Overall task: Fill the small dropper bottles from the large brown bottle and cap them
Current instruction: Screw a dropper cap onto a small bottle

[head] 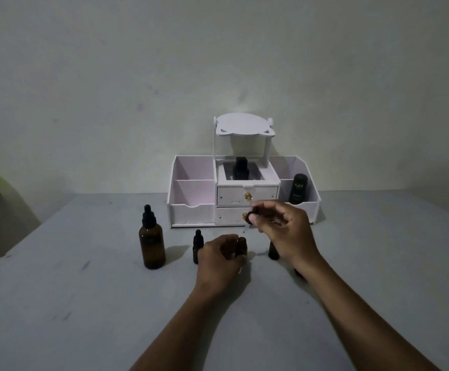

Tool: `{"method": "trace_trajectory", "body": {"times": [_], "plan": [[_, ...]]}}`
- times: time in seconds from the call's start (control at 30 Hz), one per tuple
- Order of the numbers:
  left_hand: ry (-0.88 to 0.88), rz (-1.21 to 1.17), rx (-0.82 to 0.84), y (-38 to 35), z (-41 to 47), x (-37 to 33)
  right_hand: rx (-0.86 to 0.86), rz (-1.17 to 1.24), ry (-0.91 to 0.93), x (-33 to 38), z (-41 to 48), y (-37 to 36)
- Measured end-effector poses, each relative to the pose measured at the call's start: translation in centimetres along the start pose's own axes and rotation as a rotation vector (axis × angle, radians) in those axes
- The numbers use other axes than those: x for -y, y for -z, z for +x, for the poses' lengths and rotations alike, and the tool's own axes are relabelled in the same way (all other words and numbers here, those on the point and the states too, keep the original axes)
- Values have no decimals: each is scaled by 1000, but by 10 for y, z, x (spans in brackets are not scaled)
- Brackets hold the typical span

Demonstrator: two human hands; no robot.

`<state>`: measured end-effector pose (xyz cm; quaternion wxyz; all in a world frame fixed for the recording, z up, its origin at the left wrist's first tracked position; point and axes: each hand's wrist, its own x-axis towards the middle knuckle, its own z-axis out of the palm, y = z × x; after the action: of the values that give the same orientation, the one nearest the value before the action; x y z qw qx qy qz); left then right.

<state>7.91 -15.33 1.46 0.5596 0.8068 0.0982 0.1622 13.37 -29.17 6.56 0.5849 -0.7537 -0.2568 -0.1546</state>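
Dropper bottles are stood in a loose row on the table (pixel 84 303), in front of a white organiser (pixel 191 210). The open small bottle (pixel 242 246) at the middle is steadied by the left hand (pixel 219 259), whose fingers are wrapped around its body. Its dropper cap (pixel 251 216) is held above it, pinched between thumb and fingers of the right hand (pixel 284 231), the thin pipette pointing down toward the neck. One small capped bottle (pixel 198 247) is seen just left of the held one; another small bottle (pixel 273 250) is partly hidden behind the right wrist, and whether it is capped cannot be told. The large brown bottle (pixel 152 243) stands capped well to the left, untouched. Fill levels cannot be read in the dim light, so progress is judged as early to middle: capping of the held bottle appears to be in hand.
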Motion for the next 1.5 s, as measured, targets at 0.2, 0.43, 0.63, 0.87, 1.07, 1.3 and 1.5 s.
{"method": "trace_trajectory", "body": {"times": [0.2, 0.43, 0.63, 0.87, 1.07, 1.3, 1.5], "plan": [[-21, -15, 17, -2, -3, -4, -14, -51, -34, -15, 2, -15], [-52, 4, -14, -3, -5, 0, 46, -216, -43, -30, -9, -27], [-35, -10, -15, -2, -2, 1, 23, -229, -57, -29, -10, -29], [-11, -46, -14, -5, -1, 2, 52, -251, -19, -26, -13, -30], [-1, -77, -4, -4, 0, 1, 12, -211, -21, -28, -13, -33], [16, -112, 21, -3, 2, 0, -6, -224, -59, -34, -13, -36], [31, -139, 14, -3, -1, -2, 15, -179, -72, -36, -14, -37]]}}
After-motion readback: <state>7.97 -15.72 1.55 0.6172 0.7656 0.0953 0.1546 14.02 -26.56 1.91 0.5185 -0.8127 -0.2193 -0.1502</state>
